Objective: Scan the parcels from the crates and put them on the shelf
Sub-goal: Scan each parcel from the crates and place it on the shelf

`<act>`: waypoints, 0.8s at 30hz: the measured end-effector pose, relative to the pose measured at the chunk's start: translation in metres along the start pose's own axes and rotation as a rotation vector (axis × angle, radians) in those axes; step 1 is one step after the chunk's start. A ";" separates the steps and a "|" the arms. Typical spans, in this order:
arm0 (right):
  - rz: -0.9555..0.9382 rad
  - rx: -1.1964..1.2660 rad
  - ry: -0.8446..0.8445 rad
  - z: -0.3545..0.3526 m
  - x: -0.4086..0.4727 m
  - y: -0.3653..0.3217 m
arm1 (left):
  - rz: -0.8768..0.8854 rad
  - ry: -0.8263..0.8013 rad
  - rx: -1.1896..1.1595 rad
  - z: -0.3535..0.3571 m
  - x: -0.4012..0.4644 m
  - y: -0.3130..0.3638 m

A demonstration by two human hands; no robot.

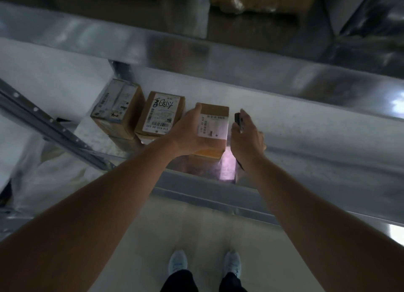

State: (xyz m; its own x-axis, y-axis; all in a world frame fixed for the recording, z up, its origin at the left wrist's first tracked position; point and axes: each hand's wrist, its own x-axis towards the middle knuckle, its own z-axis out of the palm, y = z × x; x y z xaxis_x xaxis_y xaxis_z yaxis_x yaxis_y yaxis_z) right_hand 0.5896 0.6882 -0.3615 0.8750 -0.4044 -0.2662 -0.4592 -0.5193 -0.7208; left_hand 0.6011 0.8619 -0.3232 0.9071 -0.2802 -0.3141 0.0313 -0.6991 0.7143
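overhead, shiny metal shelf (pale floor below)

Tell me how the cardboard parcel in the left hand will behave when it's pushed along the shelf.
The parcel looks stiff and boxy, so it should slide flat, not roll. The left hand holds it alone, so it is probably light. The metal shelf looks smooth.

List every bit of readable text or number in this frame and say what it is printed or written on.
"516 K20-00 030": printed upside down on the white label of the middle parcel.
Large handwritten characters on the same label: upside down, not legible to me.
Label on the parcel gripped by the left hand: barcodes and small print, blurred.
Labels on the leftmost parcel: too blurred to read.
Scanner in the right hand: no visible text.
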 end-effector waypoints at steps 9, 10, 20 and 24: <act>-0.133 -0.151 0.082 -0.062 -0.068 -0.008 | 0.206 -0.008 0.361 -0.012 -0.038 0.052; -0.136 -0.158 0.095 -0.070 -0.076 -0.005 | 0.213 -0.023 0.382 -0.009 -0.043 0.057; -0.028 -0.162 0.193 -0.182 -0.145 0.058 | 0.391 -0.102 0.570 0.052 -0.108 0.157; -0.053 -0.176 0.249 -0.248 -0.175 0.095 | 0.470 -0.080 0.622 0.097 -0.140 0.215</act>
State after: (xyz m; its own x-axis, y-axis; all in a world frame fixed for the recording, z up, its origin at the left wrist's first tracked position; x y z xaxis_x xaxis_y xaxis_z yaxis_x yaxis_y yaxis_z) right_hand 0.3546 0.5235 -0.2248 0.8440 -0.5341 -0.0501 -0.4523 -0.6583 -0.6017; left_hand 0.4406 0.6871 -0.1861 0.7335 -0.6678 -0.1265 -0.6106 -0.7292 0.3089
